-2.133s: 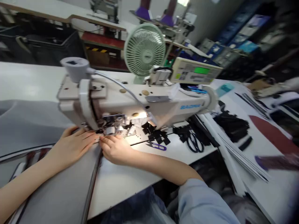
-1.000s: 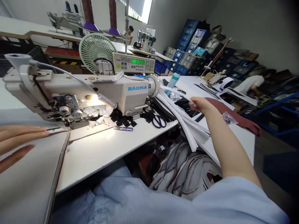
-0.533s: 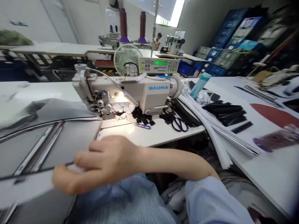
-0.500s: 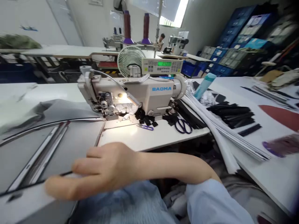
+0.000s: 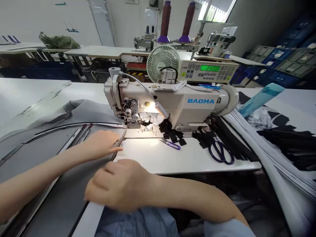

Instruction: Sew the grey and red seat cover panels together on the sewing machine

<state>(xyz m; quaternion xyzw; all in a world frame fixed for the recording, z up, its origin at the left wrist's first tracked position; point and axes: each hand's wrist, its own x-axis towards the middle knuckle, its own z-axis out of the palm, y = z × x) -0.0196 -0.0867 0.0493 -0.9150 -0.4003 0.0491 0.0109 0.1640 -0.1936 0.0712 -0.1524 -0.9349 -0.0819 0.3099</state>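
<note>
A large grey fabric panel with dark-edged strips lies on the left, one edge reaching under the needle area of the sewing machine. My left hand rests on this panel close to its right edge, fingers laid over it and thumb stretched apart. Nearer my body, my right hand has its fingers curled at the panel's front edge. The fingertips are partly hidden and slightly blurred. The machine's lamp lights its bed.
Purple thread snips, black fabric scraps and dark-handled scissors lie on the machine table. White strips hang over its right side. A fan and control panel stand behind the machine.
My left hand has come into view from the left onto the panel. My right hand has drawn back rightward along the front edge, its fingers more curled. The view has turned left.
</note>
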